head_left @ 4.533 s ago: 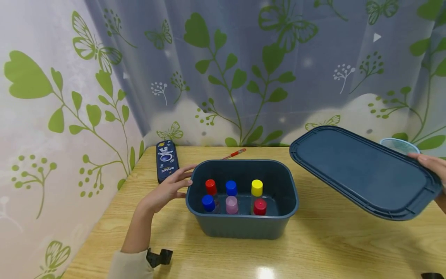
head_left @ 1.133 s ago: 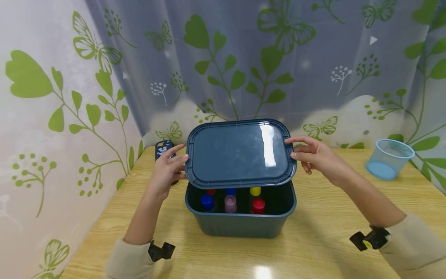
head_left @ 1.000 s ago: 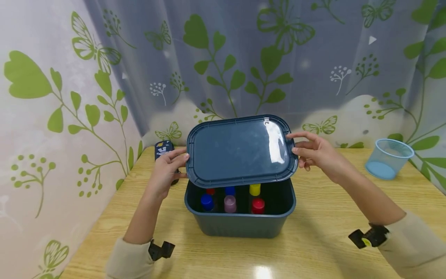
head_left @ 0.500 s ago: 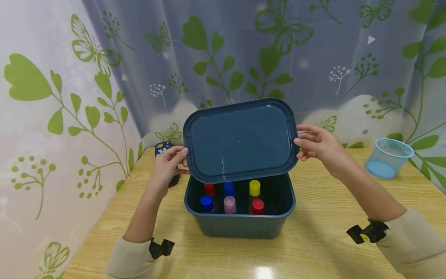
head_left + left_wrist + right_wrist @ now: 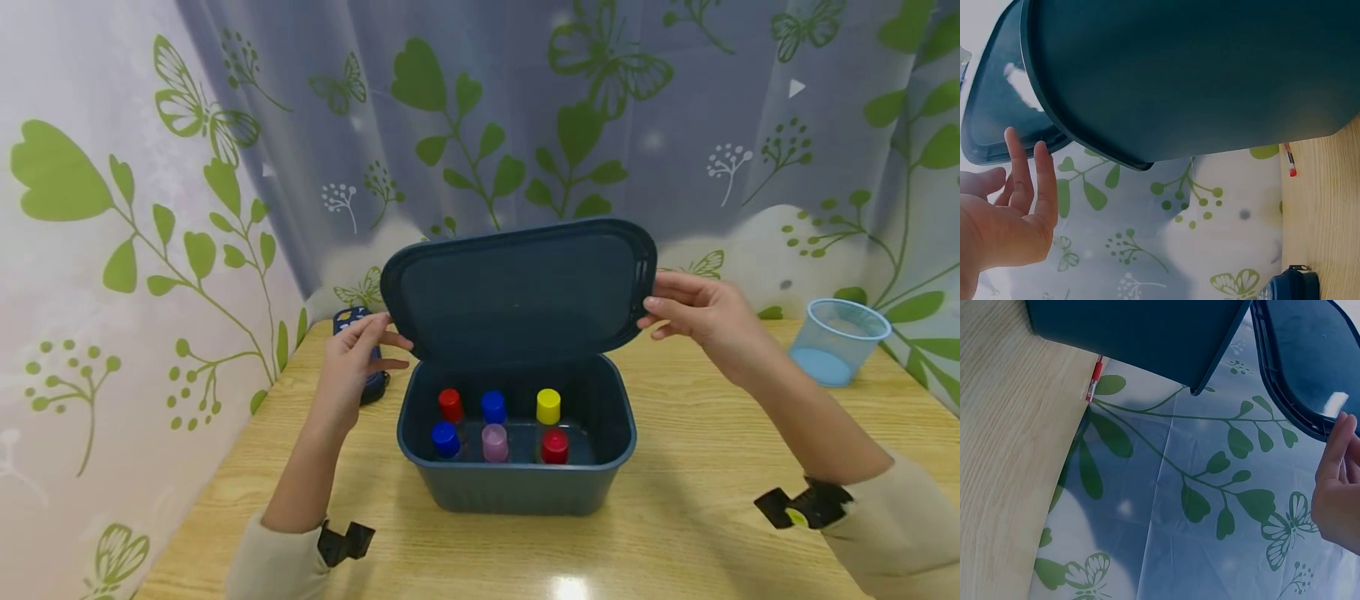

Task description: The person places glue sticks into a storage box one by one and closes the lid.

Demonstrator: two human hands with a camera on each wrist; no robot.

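Note:
A dark blue plastic box [image 5: 525,492] stands on the wooden table with its top uncovered. In it are several small bottles, among them one with a yellow cap [image 5: 548,405], one with a pink cap [image 5: 495,442] and a red-capped one [image 5: 555,446]. The dark blue lid [image 5: 517,292] is tilted up steeply behind the box opening. My right hand [image 5: 712,321] pinches the lid's right end between thumb and fingers. My left hand [image 5: 347,362] is at the lid's lower left corner, its fingers spread and extended, fingertips right at the edge in the left wrist view.
Behind my left hand lies a dark blue pencil case [image 5: 372,385], partly hidden. A light blue mesh basket [image 5: 836,342] stands at the back right. A red pen [image 5: 1094,378] lies behind the box near the table's back edge, below the patterned curtain [image 5: 480,100].
The lid came from the right to over the box, then was raised and tilted upright, showing more of the bottles. My left fingers have loosened from its edge; my right hand still holds it.

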